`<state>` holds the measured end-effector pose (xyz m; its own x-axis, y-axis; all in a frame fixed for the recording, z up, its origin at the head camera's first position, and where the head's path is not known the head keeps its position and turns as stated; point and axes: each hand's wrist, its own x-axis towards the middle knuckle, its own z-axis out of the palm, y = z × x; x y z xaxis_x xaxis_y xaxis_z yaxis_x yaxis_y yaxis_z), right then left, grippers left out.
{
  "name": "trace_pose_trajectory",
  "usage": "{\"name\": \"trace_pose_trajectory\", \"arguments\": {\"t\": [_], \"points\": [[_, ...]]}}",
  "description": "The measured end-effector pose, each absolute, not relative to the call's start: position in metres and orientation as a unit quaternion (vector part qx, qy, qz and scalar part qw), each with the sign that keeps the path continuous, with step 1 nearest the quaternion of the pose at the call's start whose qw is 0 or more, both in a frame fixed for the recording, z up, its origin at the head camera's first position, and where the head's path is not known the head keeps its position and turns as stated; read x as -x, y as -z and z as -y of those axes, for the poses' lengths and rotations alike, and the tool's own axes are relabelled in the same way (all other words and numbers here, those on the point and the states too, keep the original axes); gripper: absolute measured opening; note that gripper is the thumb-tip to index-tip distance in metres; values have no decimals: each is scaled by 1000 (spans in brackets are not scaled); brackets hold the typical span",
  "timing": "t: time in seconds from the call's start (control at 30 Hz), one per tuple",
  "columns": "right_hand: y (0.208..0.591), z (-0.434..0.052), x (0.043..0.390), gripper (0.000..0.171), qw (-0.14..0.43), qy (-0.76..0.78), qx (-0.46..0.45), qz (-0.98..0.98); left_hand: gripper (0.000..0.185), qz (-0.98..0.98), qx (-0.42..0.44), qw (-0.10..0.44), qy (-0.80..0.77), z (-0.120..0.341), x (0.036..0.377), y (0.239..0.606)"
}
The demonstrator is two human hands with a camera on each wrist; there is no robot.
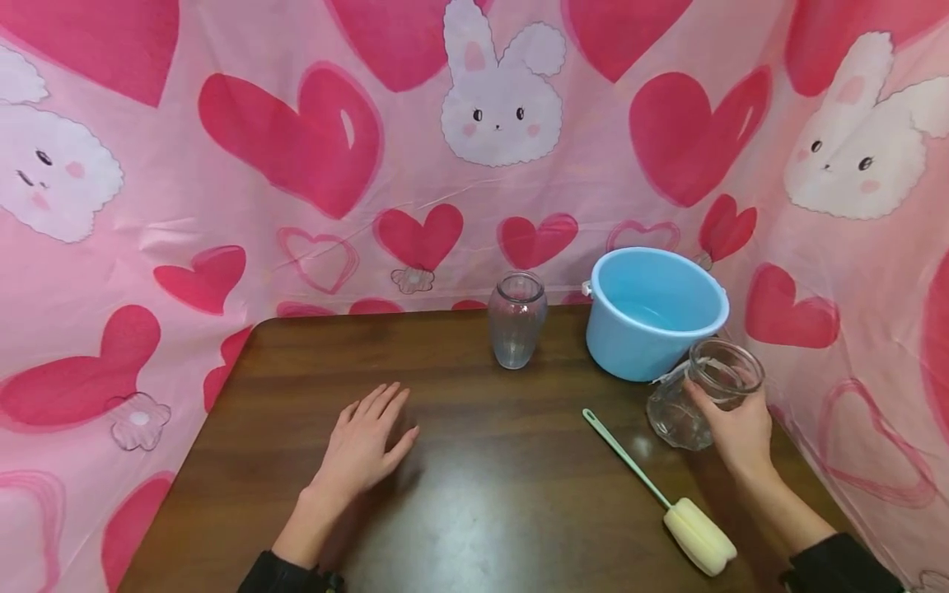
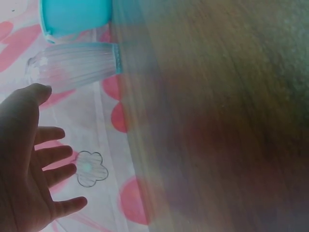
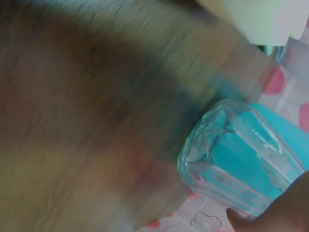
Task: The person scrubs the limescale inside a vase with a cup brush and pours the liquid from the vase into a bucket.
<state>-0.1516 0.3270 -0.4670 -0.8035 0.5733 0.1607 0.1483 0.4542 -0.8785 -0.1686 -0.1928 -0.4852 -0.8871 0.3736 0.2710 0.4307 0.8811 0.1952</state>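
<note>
On the right, my right hand grips a clear glass jar near its neck. The jar leans, its wide mouth toward the upper right, in front of a light blue bucket. Faceted sides and base of the jar show in the right wrist view; whether the base touches the table I cannot tell. My left hand holds nothing, its fingers extended over the left-middle of the table. A ribbed glass vase stands upright at the back, nearest to that hand.
A sponge bottle brush with a pale green handle lies on the brown wooden table, left of my right forearm. Pink cloth with hearts and rabbits hangs behind the table and along its right side.
</note>
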Motion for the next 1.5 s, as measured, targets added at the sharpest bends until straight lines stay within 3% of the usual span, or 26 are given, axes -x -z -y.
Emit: {"name": "trace_pose_trajectory", "arguments": {"t": [0.4, 0.6, 0.87, 1.03, 1.23, 1.5], "points": [[450, -301, 137, 73, 259, -436, 165, 846, 67, 965, 201, 105, 128, 196, 170, 487], [427, -256, 137, 66, 201, -443, 66, 871, 66, 966, 199, 105, 124, 198, 167, 486], [418, -179, 170, 68, 114, -501, -49, 857, 63, 963, 202, 137, 117, 195, 162, 492], [417, -149, 186, 67, 103, -510, -83, 850, 61, 961, 207, 142, 119, 192, 162, 495], [402, -157, 191, 63, 114, -513, -75, 847, 62, 961, 204, 139, 123, 195, 166, 492], [373, -228, 182, 62, 164, -477, -39, 862, 63, 963, 201, 139, 111, 203, 167, 487]]}}
